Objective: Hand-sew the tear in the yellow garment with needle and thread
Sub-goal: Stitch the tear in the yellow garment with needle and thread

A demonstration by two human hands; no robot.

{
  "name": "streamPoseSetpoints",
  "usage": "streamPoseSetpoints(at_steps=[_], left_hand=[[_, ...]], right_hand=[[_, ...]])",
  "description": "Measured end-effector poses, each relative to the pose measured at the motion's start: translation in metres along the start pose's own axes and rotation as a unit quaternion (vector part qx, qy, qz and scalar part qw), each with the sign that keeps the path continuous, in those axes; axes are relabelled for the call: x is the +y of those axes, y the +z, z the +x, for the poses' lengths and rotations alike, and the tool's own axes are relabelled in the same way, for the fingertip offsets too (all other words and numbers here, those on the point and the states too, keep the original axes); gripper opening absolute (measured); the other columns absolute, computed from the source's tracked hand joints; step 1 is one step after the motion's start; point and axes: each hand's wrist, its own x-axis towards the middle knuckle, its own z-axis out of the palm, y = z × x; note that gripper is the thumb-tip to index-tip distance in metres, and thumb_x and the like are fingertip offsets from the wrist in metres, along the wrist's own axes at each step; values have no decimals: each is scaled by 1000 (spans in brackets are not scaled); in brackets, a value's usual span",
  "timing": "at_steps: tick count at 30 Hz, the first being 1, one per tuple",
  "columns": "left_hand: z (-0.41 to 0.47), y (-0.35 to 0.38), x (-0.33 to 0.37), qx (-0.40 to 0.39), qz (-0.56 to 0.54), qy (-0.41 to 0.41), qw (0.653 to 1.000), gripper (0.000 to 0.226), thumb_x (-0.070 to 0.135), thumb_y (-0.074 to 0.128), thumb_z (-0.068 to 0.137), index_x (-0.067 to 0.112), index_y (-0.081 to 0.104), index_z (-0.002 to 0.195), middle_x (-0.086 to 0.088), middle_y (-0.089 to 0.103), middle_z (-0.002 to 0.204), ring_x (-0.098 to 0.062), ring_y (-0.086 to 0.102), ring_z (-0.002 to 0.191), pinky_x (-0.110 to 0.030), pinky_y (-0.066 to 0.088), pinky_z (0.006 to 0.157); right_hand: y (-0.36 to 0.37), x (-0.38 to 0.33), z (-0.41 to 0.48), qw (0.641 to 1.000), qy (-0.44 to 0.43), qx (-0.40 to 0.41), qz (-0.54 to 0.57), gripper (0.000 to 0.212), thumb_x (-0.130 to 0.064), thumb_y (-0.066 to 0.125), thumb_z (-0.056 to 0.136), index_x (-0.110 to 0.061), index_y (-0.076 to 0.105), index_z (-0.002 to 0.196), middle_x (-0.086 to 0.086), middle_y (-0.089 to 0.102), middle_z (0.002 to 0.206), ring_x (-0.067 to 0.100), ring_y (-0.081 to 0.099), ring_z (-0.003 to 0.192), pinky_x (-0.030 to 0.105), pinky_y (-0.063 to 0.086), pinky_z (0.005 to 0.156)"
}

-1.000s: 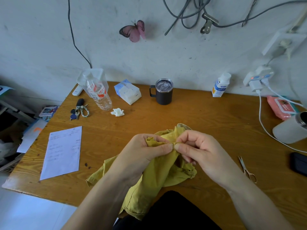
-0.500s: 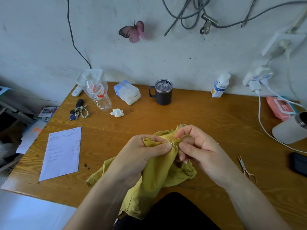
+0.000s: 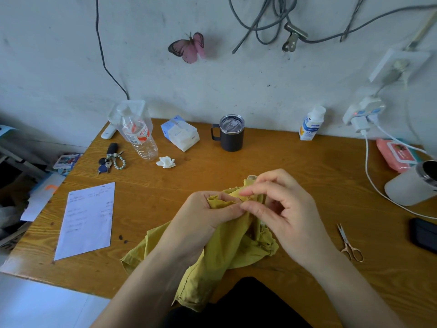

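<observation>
Mid-stitch, by the look of it: the left hand (image 3: 203, 218) grips the bunched yellow garment (image 3: 227, 252) over the bench (image 3: 295, 162), and the right hand (image 3: 290, 216) pinches its fold (needle too fine to see). The next move probably calls for drawing the thread through gently.

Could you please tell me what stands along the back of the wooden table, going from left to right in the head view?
Clear plastic water bottle → blue-and-white tissue pack → dark lidded mug with a handle → small white bottle with a blue label → pink wipes pack.
</observation>
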Motion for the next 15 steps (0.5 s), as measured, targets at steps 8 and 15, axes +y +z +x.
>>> streamPoseSetpoints(at_steps=[8,15], left_hand=[[-1,1,1,-3,8,9,1000,13,26,75,60,15,76,67,-8,72,68,-19,69,65,-26,54,61],[0,-2,2,19,24,17,999,10,11,71,79,14,77,72,-10,74,74,-21,70,70,-26,54,63]], right_hand=[[9,-5,1,995,-77,63,-2,16,-20,60,85,-7,68,79,-2,55,91,2,53,83,12,45,70],[15,7,0,993,-78,86,-4,19,-20,59,86,-4,70,84,4,60,91,6,57,85,20,51,73]])
